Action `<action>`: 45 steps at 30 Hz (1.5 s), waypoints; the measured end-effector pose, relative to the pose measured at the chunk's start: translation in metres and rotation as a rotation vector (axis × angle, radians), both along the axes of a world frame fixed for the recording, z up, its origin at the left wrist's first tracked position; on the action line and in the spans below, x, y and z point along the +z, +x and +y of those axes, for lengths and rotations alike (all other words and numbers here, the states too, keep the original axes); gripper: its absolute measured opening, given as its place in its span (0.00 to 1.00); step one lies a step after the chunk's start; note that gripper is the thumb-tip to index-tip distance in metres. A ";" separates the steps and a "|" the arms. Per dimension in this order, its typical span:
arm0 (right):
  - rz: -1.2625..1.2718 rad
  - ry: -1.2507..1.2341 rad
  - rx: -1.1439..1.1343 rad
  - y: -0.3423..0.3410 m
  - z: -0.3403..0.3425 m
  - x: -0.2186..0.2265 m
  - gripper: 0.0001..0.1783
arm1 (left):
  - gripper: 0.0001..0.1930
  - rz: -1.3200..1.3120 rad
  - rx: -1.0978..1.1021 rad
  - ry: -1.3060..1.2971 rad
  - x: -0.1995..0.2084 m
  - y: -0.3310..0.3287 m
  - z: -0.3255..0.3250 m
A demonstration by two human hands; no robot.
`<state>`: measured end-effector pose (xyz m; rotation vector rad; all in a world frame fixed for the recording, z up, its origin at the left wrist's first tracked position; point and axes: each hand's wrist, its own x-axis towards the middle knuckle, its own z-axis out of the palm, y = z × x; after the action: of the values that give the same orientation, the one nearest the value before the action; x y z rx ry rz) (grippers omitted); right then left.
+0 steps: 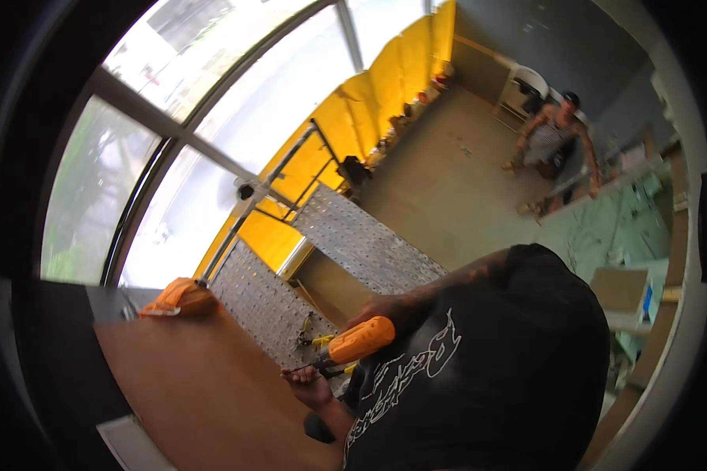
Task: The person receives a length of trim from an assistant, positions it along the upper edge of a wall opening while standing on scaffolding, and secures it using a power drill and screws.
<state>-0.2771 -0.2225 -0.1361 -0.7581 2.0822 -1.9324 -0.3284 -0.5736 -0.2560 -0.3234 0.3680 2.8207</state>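
Note:
An orange and black cordless drill (360,340) is in front of my chest, its thin dark front end pointing left. My right hand (367,312) is wrapped round it, with most of the fingers hidden behind the orange housing. At the front end, my left hand (309,387) has its fingers closed on what looks like the drill bit (294,370). Just left of that hand is the edge of a large flat brown board (204,369). Beyond the drill, yellow-handled tools (320,341) lie on a perforated metal platform (263,298).
An orange bundle (182,298) sits at the board's far end. A metal rail (279,169) borders the platforms beside tall windows, with yellow sheeting (353,118) below. A person (558,133) crouches on the floor far right, near a white chair (529,78). Cardboard (617,289) lies at right.

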 end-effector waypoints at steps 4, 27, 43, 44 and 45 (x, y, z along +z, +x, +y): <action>-0.087 0.105 0.138 -0.006 -0.015 -0.005 0.29 | 0.13 0.004 0.093 -0.017 0.018 0.019 -0.014; 0.463 0.132 1.546 -0.014 -0.283 -0.022 0.33 | 0.10 0.037 1.479 0.008 -0.012 0.343 -0.024; 0.232 0.549 1.672 0.024 -0.295 -0.054 0.27 | 0.08 -0.016 1.721 -0.082 0.020 0.406 0.052; 0.219 0.558 1.680 0.026 -0.297 -0.053 0.27 | 0.08 -0.008 1.720 -0.081 0.020 0.408 0.054; 0.208 0.571 1.697 0.030 -0.299 -0.053 0.27 | 0.08 -0.014 1.752 -0.076 0.016 0.410 0.057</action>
<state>-0.2467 -0.5215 -0.1893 -1.6929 0.9948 -0.3166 0.0821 -0.5167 -0.2396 -1.1031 0.1658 4.4545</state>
